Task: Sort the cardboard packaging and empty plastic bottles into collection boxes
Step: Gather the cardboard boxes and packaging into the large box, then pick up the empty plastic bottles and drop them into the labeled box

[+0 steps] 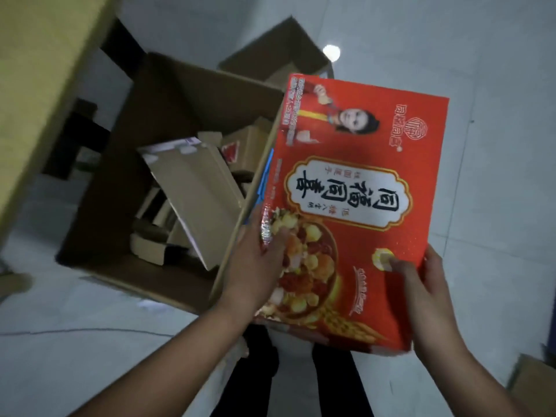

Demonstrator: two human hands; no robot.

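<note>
I see both hands gripping a large red printed carton (pixel 355 188), flattened or at least held flat, which fills the centre right of the frame with its printed face toward the camera and its text upside down. My left hand (pixel 258 266) clasps the carton's left edge low down, thumb lying across the printed bowl of food and the fingers wrapped out of sight behind the board. My right hand (pixel 427 299) holds the lower right corner, thumb pressed on the front near a yellow round mark and the other fingers curled around the edge to the back. The carton's left edge sits over the right wall of a big open brown collection box (pixel 180 94) in the centre left of the frame; I cannot tell whether they touch. Inside that box lie cardboard pieces: a pale folded tray (pixel 195 188) leaning at an angle, and smaller brown cartons (pixel 150 248) beneath and behind it. A second open brown box (pixel 282 52) stands behind, at the upper centre, partly hidden by the red carton. A tan surface (pixel 39 70) slants across the upper left of the frame. Pale floor (pixel 496 70) fills the right side and lower left, and dark trouser legs (pixel 249 380) show at the bottom centre between my forearms.
</note>
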